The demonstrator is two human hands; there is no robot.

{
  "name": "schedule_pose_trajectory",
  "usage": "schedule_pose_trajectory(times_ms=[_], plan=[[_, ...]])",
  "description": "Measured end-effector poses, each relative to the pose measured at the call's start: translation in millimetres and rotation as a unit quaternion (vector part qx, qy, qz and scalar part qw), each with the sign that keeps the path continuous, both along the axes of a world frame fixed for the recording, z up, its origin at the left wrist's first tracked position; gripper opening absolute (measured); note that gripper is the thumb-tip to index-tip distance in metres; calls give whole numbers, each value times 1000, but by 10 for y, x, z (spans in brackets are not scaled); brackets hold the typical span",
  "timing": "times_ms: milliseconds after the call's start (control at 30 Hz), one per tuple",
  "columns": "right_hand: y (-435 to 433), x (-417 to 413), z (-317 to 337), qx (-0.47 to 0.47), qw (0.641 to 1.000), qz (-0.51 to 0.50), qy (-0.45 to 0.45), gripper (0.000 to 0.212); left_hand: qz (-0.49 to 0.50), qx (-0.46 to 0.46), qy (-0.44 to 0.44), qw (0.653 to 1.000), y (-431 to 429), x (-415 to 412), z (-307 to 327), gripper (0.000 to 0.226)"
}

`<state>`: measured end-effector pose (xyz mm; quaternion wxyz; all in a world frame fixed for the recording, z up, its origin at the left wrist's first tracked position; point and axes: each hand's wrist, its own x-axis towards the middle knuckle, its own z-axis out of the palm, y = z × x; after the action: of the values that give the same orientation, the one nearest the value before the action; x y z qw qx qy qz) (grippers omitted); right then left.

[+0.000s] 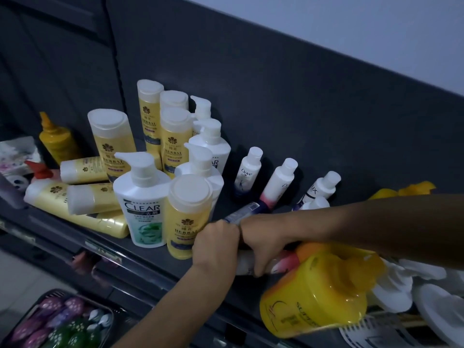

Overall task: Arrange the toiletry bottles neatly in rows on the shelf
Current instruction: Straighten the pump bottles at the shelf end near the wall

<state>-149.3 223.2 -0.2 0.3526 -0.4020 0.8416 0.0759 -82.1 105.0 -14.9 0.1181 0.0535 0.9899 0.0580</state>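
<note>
While both hands meet near the front edge of the dark shelf [288,126], each is wrapped around a small bottle. The left hand [216,243] has its fingers curled tight around a slim bottle [242,212] whose labelled end sticks out past the knuckles, its long axis slanting up toward the shelf's back wall. The right hand [266,238] clasps a white bottle with a pink end [283,263] lying on its side, long axis running along the front edge, pink end pointing toward the shelf's right end.

Behind the hands, three small white bottles stand in a row along the back: a Dove bottle [247,172], a pink-bottomed bottle [278,183] and a third bottle [320,188], caps up. Toward the left end stands a cluster of upright yellow bottles [175,136] and white pump bottles [209,144], with a Clear pump bottle [144,199] and a yellow bottle [188,217] at the front edge. Several yellow bottles [85,169] lie on their sides at the left end, caps pointing left. A large yellow pump bottle [316,295] lies tilted at the front right, just beside the right hand.
</note>
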Motion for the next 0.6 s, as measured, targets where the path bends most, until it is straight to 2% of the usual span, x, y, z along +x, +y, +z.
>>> schedule_pose_trajectory(times_ms=[100, 200, 267, 367, 433, 500, 600], plan=[[88, 53, 190, -34, 999, -31, -6, 54, -21, 5, 80, 997, 19, 17, 337, 11], [218, 88, 410, -77, 994, -76, -6, 43, -58, -23, 98, 993, 58, 29, 518, 24], [326, 116, 573, -91, 990, -108, 19, 39, -71, -23, 123, 990, 73, 0, 687, 25], [477, 223, 798, -85, 984, -139, 74, 28, -94, -17, 109, 989, 96, 4, 980, 6], [572, 295, 884, -79, 979, -152, 107, 27, -97, -4, 108, 989, 122, -41, 1073, 29], [653, 355, 910, -90, 974, -159, 132, 29, -128, -4, 119, 985, 147, -73, 1178, 26], [763, 416, 926, -107, 963, -182, 167, 32, -170, -18, 127, 977, 221, -139, 1212, 40]])
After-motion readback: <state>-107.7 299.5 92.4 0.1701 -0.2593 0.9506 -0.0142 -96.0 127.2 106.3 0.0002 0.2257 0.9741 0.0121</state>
